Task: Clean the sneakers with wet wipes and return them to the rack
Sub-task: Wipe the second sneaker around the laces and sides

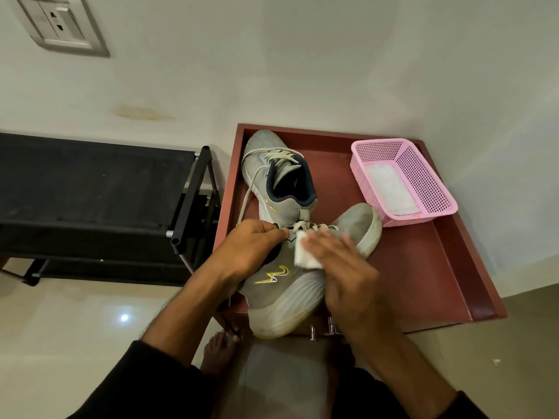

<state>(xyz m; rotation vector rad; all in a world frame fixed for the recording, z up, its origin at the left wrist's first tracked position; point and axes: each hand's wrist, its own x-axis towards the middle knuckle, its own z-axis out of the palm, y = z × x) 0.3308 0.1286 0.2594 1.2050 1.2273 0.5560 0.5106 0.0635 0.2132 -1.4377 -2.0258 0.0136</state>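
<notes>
Two grey sneakers are sitting on a maroon tray-top table (423, 267). The near sneaker (281, 300) is lying across the front edge, gripped at its collar by the left hand (257, 246). The right hand (341, 267), fingers straight, is pressing a white wet wipe (305, 252) against its upper. The far sneaker (278, 176) is resting upright beside a pink basket (423, 182) (more wipes inside), with a black shoe rack (90, 192) standing to the left.

Looks like a home, prob. entryway or hall corner: glossy tiled floor (75, 322), painted wall w/ socket plate (59, 24), black shoe rack (99, 189), low red-brown cabinet top (423, 267), pink plastic basket (403, 179), bare feet (219, 355).
</notes>
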